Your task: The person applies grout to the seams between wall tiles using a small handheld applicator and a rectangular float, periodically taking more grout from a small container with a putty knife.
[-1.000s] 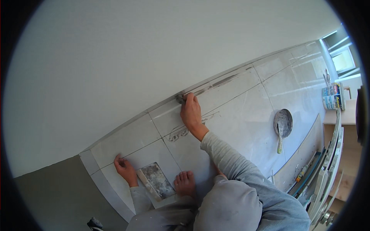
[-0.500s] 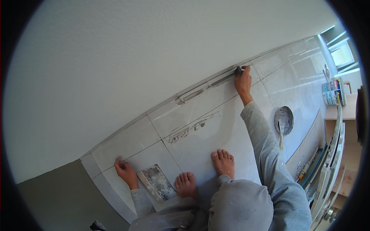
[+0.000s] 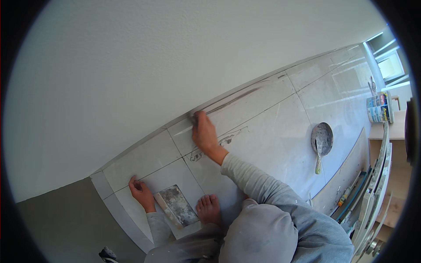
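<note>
My right hand [image 3: 205, 135] is closed round a small dark piece [image 3: 192, 116], mostly hidden by the fingers, and presses it into the corner where the floor tiles meet the white wall. A streak of dark grout [image 3: 239, 98] runs along the wall base to its right. More grey grout [image 3: 226, 141] is smeared by a tile joint beneath that hand. Resting on the tiles at left, my left hand [image 3: 142, 196] has its fingers curled in; whatever they hold, if anything, is hidden. Beside it lies a flat, grey-stained rectangular board [image 3: 179, 206].
A round bowl of grey grout [image 3: 322, 135] with a putty knife [image 3: 319, 160] stands to the right. Beyond it are a bucket [image 3: 378, 108] and a pile of long strips [image 3: 372, 188]. My bare foot [image 3: 208, 209] is by the board; a grey-green floor [image 3: 66, 223] lies past the tile edge.
My right hand has swept left along the wall base with the dark piece, thinning and spreading the grout there. My left hand has barely moved.
</note>
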The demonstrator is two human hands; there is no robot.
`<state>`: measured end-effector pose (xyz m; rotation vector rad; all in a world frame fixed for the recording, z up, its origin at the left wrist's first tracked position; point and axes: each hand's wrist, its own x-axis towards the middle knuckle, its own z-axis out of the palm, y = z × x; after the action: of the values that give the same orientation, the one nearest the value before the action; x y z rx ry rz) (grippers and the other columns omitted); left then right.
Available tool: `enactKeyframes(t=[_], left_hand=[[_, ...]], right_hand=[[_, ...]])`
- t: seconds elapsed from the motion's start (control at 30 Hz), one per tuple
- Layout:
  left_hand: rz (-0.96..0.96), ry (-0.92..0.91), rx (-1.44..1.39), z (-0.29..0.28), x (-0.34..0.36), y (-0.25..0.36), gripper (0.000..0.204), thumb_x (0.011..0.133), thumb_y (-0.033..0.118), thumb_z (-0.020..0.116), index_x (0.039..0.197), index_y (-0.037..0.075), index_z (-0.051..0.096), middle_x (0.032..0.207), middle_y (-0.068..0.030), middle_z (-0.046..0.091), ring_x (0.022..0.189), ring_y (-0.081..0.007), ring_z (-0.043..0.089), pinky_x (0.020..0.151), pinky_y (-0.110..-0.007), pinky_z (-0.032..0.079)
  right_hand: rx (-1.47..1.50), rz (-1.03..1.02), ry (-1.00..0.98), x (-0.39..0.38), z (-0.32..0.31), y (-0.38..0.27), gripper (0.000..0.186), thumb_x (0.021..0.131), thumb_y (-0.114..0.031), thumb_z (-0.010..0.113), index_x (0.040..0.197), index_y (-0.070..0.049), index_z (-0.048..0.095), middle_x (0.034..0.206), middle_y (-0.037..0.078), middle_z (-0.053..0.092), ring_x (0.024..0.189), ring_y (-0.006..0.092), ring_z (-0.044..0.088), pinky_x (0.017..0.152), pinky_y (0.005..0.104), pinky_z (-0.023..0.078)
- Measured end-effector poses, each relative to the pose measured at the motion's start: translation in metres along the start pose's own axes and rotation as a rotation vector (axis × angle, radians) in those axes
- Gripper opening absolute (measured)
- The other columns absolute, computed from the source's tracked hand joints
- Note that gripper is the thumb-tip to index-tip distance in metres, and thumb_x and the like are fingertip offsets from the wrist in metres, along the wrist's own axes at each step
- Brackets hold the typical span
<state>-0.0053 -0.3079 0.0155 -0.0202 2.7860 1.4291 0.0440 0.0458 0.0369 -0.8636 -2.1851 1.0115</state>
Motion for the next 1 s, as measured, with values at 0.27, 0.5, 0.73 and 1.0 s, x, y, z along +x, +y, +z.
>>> enactKeyframes(t=[0.27, 0.5, 0.73, 1.0], left_hand=[[0.005, -0.009, -0.028, 0.004, -0.001, 0.015, 0.036, 0.094, -0.004, 0.057, 0.129, 0.004, 0.061, 0.092, 0.0004, 0.055, 0.083, -0.0105, 0.052, 0.077, -0.026, 0.046], [-0.007, -0.026, -0.017, 0.006, -0.005, 0.013, 0.038, 0.091, -0.004, 0.058, 0.128, 0.003, 0.061, 0.092, 0.0002, 0.055, 0.083, -0.0106, 0.053, 0.077, -0.026, 0.047], [0.031, 0.010, -0.050, -0.005, -0.001, 0.004, 0.035, 0.093, -0.005, 0.055, 0.127, 0.004, 0.061, 0.094, -0.0006, 0.056, 0.085, -0.0116, 0.054, 0.077, -0.027, 0.047], [0.094, -0.454, -0.280, 0.084, -0.061, 0.151, 0.023, 0.101, 0.011, 0.062, 0.123, 0.003, 0.064, 0.103, -0.0047, 0.064, 0.091, -0.0150, 0.060, 0.080, -0.030, 0.050]], right_hand=[[-0.037, 0.118, 0.198, 0.024, -0.052, 0.022, 0.027, 0.086, 0.009, 0.067, 0.109, -0.003, 0.060, 0.100, 0.020, 0.069, 0.097, 0.0394, 0.068, 0.082, 0.0448, 0.054], [-0.226, -0.003, 0.018, 0.013, -0.015, 0.017, 0.031, 0.083, 0.010, 0.062, 0.111, -0.003, 0.058, 0.099, 0.022, 0.068, 0.101, 0.0420, 0.063, 0.084, 0.0512, 0.052], [0.229, 0.339, -0.323, 0.013, -0.031, -0.018, 0.018, 0.094, 0.001, 0.067, 0.109, -0.001, 0.059, 0.105, 0.019, 0.072, 0.099, 0.0309, 0.071, 0.082, 0.0421, 0.058], [1.173, 0.916, -0.159, -0.021, -0.106, -0.010, 0.016, 0.103, -0.018, 0.066, 0.111, -0.005, 0.063, 0.109, 0.006, 0.070, 0.102, 0.0165, 0.067, 0.092, 0.0360, 0.056]])
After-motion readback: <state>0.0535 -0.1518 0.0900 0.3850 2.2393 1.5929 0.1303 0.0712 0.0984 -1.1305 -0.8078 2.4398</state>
